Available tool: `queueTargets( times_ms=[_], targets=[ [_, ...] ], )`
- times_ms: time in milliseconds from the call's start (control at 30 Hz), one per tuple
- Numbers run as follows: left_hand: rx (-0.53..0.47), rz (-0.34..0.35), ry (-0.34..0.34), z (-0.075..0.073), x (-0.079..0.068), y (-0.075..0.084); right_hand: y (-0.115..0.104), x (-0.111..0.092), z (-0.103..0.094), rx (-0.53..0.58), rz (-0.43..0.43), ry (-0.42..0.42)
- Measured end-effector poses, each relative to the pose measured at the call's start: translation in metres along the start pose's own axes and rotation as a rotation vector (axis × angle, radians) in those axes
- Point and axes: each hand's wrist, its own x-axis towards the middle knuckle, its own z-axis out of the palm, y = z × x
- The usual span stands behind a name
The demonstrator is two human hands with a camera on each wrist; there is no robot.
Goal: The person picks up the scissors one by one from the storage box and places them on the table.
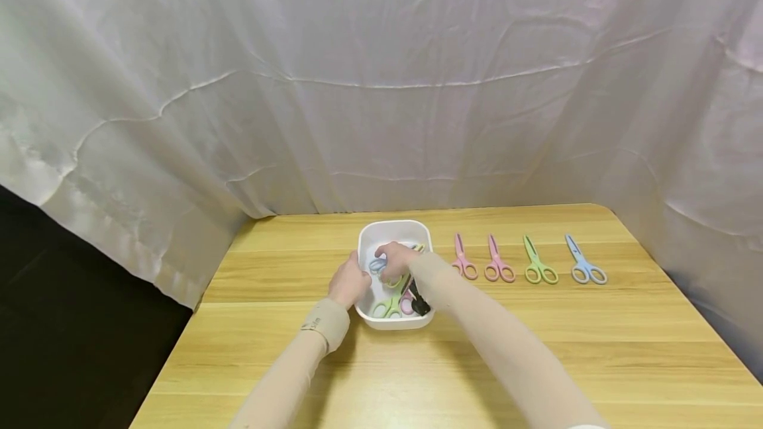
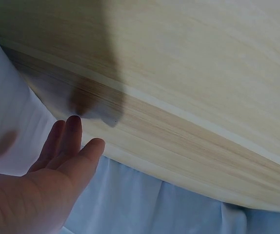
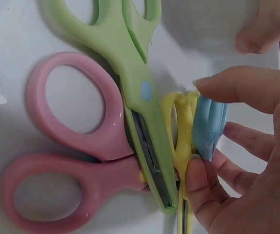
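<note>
A white plastic bin (image 1: pixel 396 324) stands on the table, holding several scissors. My left hand (image 1: pixel 350 281) holds its left wall, with the thumb over the rim and the fingers outside. My right hand (image 1: pixel 398 260) reaches into the bin. In the right wrist view its thumb and fingers grip the handles of light blue scissors (image 3: pixel 210 124); their blades are hidden. Yellow scissors (image 3: pixel 183 139) lie against the blue handles. Green scissors (image 3: pixel 113 44) rest across pink scissors (image 3: pixel 115 109) nearby. A black item (image 1: pixel 420 306), its kind unclear, lies at the bin's near right.
Right of the bin, pink scissors (image 1: pixel 460 258), more pink scissors (image 1: pixel 496 260), green scissors (image 1: pixel 536 263) and blue scissors (image 1: pixel 581 262) lie in a row, blades pointing away. A pale curtain (image 1: pixel 405 131) hangs behind the wooden table (image 1: pixel 250 323).
</note>
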Motion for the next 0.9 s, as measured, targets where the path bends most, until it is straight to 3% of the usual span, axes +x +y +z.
queueTargets(
  times_ms=[533,900],
  targets=[
    [-0.018,-0.016,-0.024,-0.0005,-0.0012,0.0009,0.0015,0.0016,-0.0031,0.016,0.026,-0.033],
    [-0.005,-0.008,-0.014,0.0002,-0.0009,-0.0007,0.0016,-0.0041,-0.0035,-0.089,-0.033,0.053]
  ],
)
